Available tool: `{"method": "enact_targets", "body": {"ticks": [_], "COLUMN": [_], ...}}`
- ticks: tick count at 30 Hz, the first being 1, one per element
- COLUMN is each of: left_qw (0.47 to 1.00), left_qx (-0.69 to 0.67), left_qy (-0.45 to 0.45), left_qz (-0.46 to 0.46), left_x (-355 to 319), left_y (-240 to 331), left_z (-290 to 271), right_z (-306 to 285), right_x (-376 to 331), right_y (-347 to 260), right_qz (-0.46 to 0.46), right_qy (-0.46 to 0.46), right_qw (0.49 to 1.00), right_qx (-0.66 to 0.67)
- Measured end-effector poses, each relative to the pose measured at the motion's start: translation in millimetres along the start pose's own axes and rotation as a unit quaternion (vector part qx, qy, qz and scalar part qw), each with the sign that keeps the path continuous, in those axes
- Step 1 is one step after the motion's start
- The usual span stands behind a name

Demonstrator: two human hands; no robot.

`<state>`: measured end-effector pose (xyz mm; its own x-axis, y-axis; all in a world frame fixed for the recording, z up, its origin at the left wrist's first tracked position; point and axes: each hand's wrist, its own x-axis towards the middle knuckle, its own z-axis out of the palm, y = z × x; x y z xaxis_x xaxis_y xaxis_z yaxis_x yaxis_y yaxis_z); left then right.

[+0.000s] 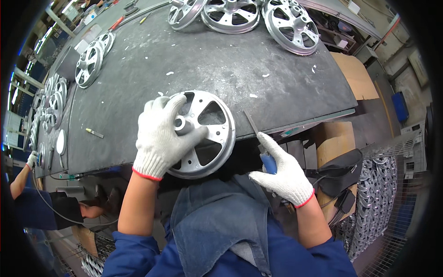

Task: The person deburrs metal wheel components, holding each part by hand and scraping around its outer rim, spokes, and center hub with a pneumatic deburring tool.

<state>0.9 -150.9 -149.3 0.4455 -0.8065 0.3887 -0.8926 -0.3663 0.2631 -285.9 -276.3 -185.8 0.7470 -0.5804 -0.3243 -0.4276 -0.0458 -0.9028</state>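
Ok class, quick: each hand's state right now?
Left hand, white glove: holding silver spoked metal wheel.
Right hand, white glove: holding slim blue-handled metal tool.

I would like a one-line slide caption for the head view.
The gloved left hand holds a spoked metal wheel; the gloved right hand holds a blue-handled tool.

We work at a dark grey bench (295, 92) with a scuffed top, and we take the yellow-tipped marker (96, 134), lying near the front edge, as reference. Beyond the marker, we find two tilted metal wheels (83, 64). Far beyond it and to the right, we find a cluster of spoked wheels (232, 6). Right of it, we note scattered white flakes (253, 96) and the near wheel (215, 133) overlapping the front edge; we cannot confirm bench contact.
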Motion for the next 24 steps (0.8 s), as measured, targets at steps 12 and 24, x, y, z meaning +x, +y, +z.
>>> {"method": "enact_targets", "body": {"ticks": [12,24], "left_qw": [0.972,0.983], "left_qx": [-0.152,-0.107], "left_qy": [-0.164,-0.148], "left_qz": [0.077,0.031], "left_x": [23,-1], "left_y": [-24,-9], "left_z": [-5,1], "right_z": [17,16], "right_x": [6,-1], "right_y": [0,-25], "right_qz": [-0.058,-0.072], "right_qy": [-0.022,0.017], "right_qw": [0.998,0.945], "right_qx": [-0.004,-0.319]}}
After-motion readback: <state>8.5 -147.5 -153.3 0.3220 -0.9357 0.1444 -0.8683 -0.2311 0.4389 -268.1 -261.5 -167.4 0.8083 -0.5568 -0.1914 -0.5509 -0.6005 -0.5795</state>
